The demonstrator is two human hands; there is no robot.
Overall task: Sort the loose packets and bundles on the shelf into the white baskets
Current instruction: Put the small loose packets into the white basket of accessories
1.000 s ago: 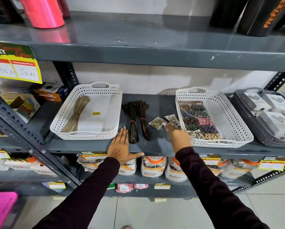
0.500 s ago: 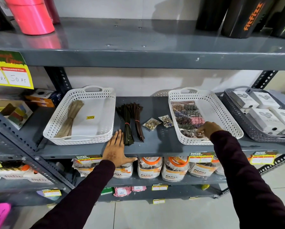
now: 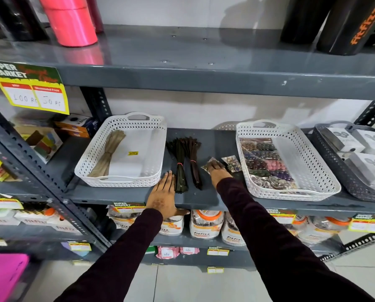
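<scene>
Standing before the grey shelf (image 3: 204,199), the person has both arms stretched forward in dark sleeves. The left hand (image 3: 163,195) lies flat on the front edge, fingers spread and holding nothing, just beside the green-black bundle (image 3: 180,166) that is tied with a red band. Next to this one lies a brown bundle (image 3: 194,163), also loose on the shelf. The right hand (image 3: 218,172) rests on a small clear packet (image 3: 208,165), fingers laid over it; I cannot tell if they pinch it. A second packet (image 3: 232,163) lies just beside the right white basket (image 3: 291,194), which holds many coloured packets along its left side. The left white basket (image 3: 121,182) holds one tan bundle (image 3: 110,156).
</scene>
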